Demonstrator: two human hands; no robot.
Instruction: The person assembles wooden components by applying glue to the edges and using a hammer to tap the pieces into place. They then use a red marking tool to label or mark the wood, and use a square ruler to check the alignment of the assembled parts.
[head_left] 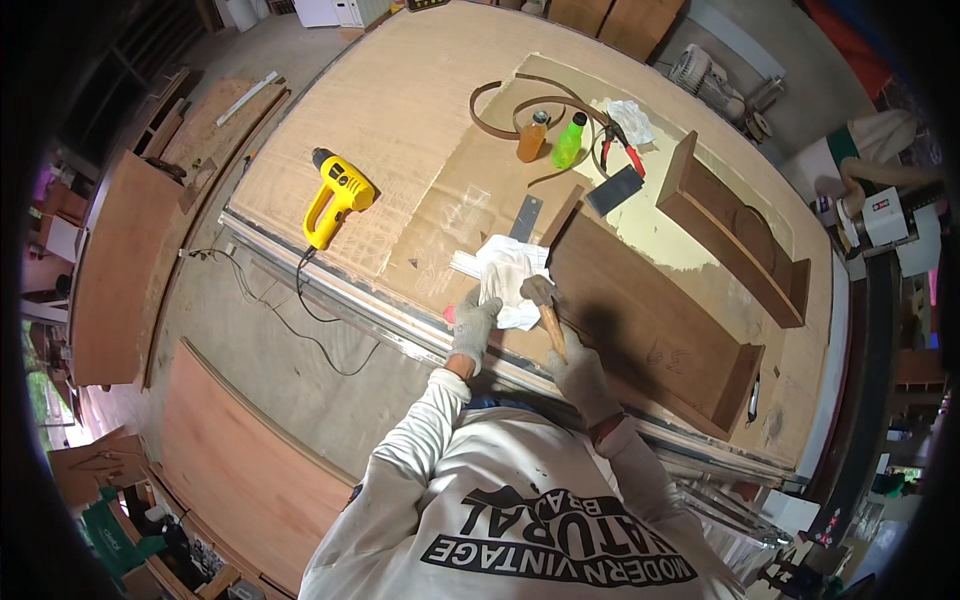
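My left hand (474,326), in a grey work glove, is closed on the near left edge of a crumpled white cloth (508,268). A small red piece shows beside that hand; I cannot tell what it belongs to. In my right hand (585,386), also gloved, is the wooden handle of a hammer (552,332). The hammer's dark head rests on or just over the cloth. Right of the cloth lies a long brown wooden panel (640,320) with raised end pieces. A flat grey metal blade (524,218) sticks out beyond the cloth.
A yellow heat gun (338,198) lies on the left of the worktable, its cord hanging over the edge. Farther back are an amber bottle (532,138), a green bottle (569,142), red-handled pliers (622,148), a dark block (614,190) and coiled edging strip (490,122). Another brown wooden piece (735,235) lies right.
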